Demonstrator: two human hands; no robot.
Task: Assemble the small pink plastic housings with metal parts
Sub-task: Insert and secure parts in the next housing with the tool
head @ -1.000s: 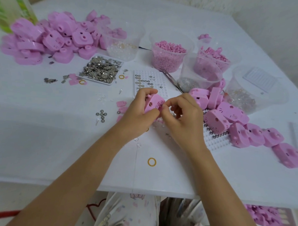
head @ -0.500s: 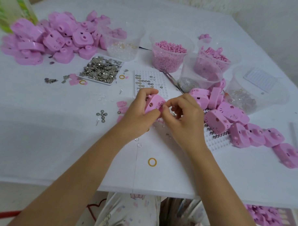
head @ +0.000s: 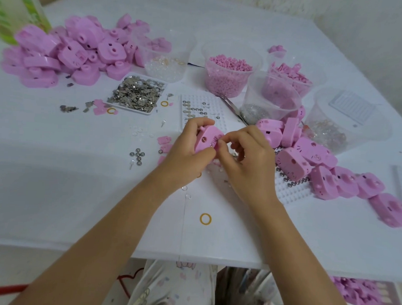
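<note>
I read this as a small hand-assembly workbench: a white table (head: 58, 170) heaped with moulded pink plastic housings (head: 73, 49), 5 clear plastic tubs (head: 275, 91) of small parts, and a shallow white tray (head: 128, 108) of silver metal pieces (head: 138, 95).

1. Clear plastic tubs (head: 225, 84): five, upper centre to right.
2. Yellow rubber rings (head: 205, 219), loose: three.
3. White tray of silver metal plates (head: 151, 113): one.
4. Heaps of pink plastic housings (head: 69, 54): two, upper left and right.
5. Lone pink plastic housing (head: 207, 139), centre: one.
</note>
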